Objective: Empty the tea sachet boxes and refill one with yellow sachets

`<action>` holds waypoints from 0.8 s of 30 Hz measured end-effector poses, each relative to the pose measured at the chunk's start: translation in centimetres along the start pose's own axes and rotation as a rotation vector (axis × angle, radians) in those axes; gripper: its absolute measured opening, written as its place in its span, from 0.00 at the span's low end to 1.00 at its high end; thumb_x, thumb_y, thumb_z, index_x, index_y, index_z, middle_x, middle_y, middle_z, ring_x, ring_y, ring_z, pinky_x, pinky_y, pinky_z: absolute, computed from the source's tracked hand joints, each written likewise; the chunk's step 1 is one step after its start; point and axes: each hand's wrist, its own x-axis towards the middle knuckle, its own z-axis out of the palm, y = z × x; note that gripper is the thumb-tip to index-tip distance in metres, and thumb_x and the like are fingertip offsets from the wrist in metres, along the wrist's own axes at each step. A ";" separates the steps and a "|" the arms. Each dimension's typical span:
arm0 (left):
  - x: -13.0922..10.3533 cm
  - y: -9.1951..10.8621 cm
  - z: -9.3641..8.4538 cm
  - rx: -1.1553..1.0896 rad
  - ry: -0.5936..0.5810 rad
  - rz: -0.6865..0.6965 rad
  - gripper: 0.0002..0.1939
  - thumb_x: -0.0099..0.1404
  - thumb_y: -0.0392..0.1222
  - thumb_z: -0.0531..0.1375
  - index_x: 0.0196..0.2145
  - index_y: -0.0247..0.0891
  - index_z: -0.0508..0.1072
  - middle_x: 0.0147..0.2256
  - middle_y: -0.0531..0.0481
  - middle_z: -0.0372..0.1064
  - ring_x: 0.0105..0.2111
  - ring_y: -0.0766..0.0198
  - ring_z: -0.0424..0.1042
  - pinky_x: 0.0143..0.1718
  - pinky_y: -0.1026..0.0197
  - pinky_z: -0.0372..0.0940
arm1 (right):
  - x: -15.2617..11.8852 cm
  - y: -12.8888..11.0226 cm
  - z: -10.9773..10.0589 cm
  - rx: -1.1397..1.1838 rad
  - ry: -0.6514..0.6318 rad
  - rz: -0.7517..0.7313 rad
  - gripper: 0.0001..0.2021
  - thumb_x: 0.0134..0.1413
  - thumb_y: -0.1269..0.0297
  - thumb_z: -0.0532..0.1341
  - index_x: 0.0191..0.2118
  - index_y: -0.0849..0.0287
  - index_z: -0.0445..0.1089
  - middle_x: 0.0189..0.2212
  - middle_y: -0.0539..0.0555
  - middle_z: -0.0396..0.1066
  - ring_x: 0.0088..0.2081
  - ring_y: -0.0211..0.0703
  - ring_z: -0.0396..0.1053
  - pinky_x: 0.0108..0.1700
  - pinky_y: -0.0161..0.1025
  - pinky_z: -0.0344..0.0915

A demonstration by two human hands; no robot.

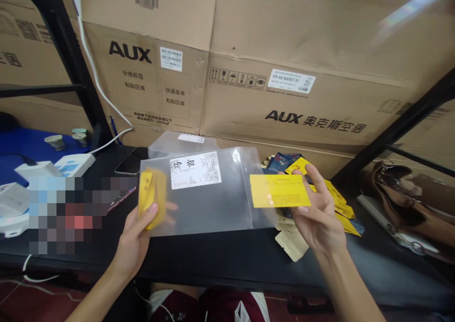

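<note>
My left hand [137, 232] grips the left end of a clear plastic bag [209, 208], thumb in front and fingers behind. Yellow packets [152, 194] lie inside that end, under the thumb. A white printed label [195, 170] shows on the bag's upper part. My right hand [320, 213] pinches a flat yellow packet [280, 191] between thumb and fingers. This packet overlaps the bag's right end in view; whether it touches the bag I cannot tell. Behind my right hand lie more yellow packets [336, 199] and dark blue packets [282, 163].
Another clear bag [170, 144] lies behind the held one. A beige packet [293, 245] is on the black table [227, 260]. White power strips [71, 163] stand left, a brown leather bag [401, 194] right. Large cardboard boxes [241, 109] wall off the back.
</note>
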 end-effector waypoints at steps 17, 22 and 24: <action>-1.8 0.4 1.7 0.192 -0.195 0.008 0.31 0.60 0.61 0.73 0.55 0.41 0.82 0.43 0.44 0.82 0.44 0.48 0.79 0.44 0.56 0.73 | -1.0 1.6 12.0 -0.399 -0.651 0.156 0.17 0.66 0.59 0.66 0.59 0.50 0.78 0.55 0.53 0.82 0.59 0.51 0.78 0.67 0.51 0.72; -1.6 0.4 1.5 0.199 -0.247 0.053 0.26 0.56 0.58 0.76 0.48 0.41 0.83 0.35 0.48 0.79 0.34 0.58 0.76 0.34 0.62 0.69 | 0.3 -0.5 9.7 -0.419 -0.831 0.218 0.20 0.65 0.64 0.68 0.61 0.50 0.77 0.61 0.54 0.79 0.62 0.53 0.76 0.68 0.50 0.71; -1.3 0.3 1.2 0.159 -0.189 0.010 0.25 0.56 0.56 0.76 0.46 0.39 0.83 0.34 0.47 0.80 0.31 0.59 0.76 0.31 0.63 0.69 | 1.3 -1.6 7.6 -0.326 -0.939 0.326 0.16 0.66 0.64 0.68 0.58 0.52 0.79 0.54 0.55 0.83 0.54 0.51 0.82 0.57 0.48 0.80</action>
